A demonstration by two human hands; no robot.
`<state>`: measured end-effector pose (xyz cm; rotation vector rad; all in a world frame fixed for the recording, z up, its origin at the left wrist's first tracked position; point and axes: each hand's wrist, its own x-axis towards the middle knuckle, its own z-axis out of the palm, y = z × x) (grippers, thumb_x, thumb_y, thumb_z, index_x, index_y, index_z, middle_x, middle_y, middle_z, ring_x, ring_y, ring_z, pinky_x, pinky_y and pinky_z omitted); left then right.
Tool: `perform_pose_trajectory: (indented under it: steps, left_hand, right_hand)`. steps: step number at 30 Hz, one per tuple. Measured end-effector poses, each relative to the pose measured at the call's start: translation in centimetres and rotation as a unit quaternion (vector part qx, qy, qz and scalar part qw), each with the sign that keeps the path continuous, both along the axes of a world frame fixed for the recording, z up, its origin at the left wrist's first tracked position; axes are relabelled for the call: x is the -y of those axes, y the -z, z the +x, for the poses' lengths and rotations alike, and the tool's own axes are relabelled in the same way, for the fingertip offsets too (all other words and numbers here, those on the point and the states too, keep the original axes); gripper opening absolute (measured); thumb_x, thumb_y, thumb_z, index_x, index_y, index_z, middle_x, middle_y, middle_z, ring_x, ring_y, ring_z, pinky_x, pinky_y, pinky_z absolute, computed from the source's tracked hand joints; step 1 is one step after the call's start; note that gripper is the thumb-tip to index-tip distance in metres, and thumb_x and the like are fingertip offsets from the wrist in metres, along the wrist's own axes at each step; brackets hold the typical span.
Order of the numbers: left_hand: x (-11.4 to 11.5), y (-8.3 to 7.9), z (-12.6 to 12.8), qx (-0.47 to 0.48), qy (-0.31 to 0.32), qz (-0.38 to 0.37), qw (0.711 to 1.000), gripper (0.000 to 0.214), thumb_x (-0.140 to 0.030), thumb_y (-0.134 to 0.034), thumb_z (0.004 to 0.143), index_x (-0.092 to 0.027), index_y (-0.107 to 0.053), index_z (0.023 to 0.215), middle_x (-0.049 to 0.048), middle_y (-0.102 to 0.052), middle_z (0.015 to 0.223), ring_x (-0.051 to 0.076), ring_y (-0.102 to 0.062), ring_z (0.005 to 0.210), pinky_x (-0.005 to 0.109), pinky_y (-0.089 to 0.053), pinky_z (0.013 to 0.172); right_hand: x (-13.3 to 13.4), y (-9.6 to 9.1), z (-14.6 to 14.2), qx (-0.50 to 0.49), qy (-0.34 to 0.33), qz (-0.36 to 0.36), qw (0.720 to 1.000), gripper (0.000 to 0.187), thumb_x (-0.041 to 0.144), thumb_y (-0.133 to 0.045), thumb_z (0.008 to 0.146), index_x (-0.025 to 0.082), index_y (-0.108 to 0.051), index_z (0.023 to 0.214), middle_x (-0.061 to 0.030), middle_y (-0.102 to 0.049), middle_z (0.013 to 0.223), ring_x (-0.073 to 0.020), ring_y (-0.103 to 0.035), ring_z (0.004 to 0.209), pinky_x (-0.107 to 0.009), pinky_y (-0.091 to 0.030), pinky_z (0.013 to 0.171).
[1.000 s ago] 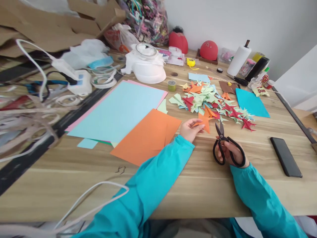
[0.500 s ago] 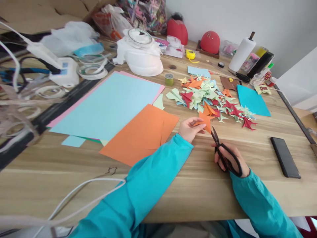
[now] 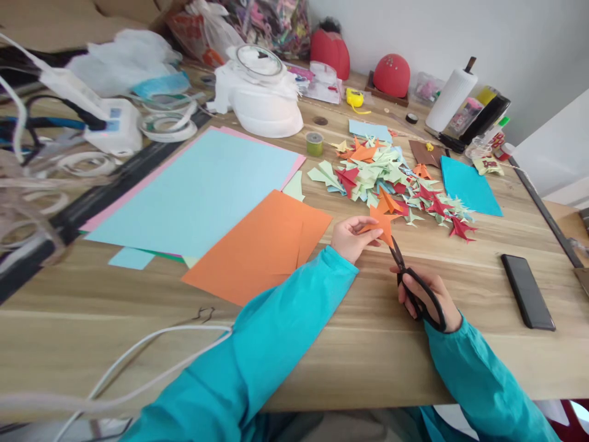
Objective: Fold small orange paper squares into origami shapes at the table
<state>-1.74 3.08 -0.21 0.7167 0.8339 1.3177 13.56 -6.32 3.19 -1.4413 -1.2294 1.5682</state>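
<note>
Where the two hands come close together: the left hand point(image 3: 353, 238) pinches a thin orange paper star point(image 3: 381, 224) between thumb and fingers; the right hand point(image 3: 432, 293) grips black metal scissors point(image 3: 403, 270) by their looped handles, the blades nearly together and their tips at the star's lower point.
Orange sheet: smooth, flat and straight-edged, this orange sheet point(image 3: 251, 245) lies just left of the left hand, a thin line crossing its near-right part; the teal sleeve point(image 3: 285, 344) of the left arm covers some of its near edge.
Stacked sheets: farther left, a large pale blue sheet point(image 3: 197, 184) lies partly under the orange one, over a pink sheet point(image 3: 300, 163).
Paper heap: just beyond both hands, a jumble of pointed, crisply folded shapes point(image 3: 375, 172) in pale green, red and orange.
Right of the right hand: a dark, slim phone point(image 3: 527, 291), lying flat.
Beyond the heap: a yellow tape measure point(image 3: 354, 98), a red dome point(image 3: 391, 75) and a leaning white roll point(image 3: 451, 98).
Near the left forearm: a looped white cord point(image 3: 161, 331).
Counter: pale, streaked wood grain on the counter point(image 3: 340, 362), under both hands.
Room: a plain, light wall point(image 3: 529, 37) rises behind, beyond the hands.
</note>
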Motion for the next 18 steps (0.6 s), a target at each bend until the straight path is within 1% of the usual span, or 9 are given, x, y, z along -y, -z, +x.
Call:
perform_pose_trajectory:
  steps: [9,18]
  left_hand:
    - [-0.04,0.07,0.08,-0.006,0.003,0.01,1.0,0.033,-0.022,-0.078,0.045,-0.011,-0.061,0.071,0.0014,-0.064,0.07,0.01,-0.059,0.053,0.024,-0.053,0.046]
    - [-0.01,0.03,0.07,-0.014,0.007,0.009,1.0,0.033,-0.021,-0.078,0.045,-0.011,-0.061,0.07,0.0013,-0.064,0.068,0.011,-0.059,0.055,0.024,-0.053,0.045]
  right_hand:
    - [0.01,-0.17,-0.27,0.023,0.006,-0.005,1.0,0.051,0.048,-0.056,0.074,0.011,-0.057,0.109,0.0028,-0.051,0.053,-0.0042,-0.039,0.031,-0.017,-0.029,0.028]
    - [-0.11,-0.3,-0.46,0.044,0.009,-0.011,0.999,0.054,0.051,-0.056,0.072,0.01,-0.057,0.108,0.0034,-0.05,0.051,-0.0045,-0.039,0.031,-0.018,-0.028,0.028]
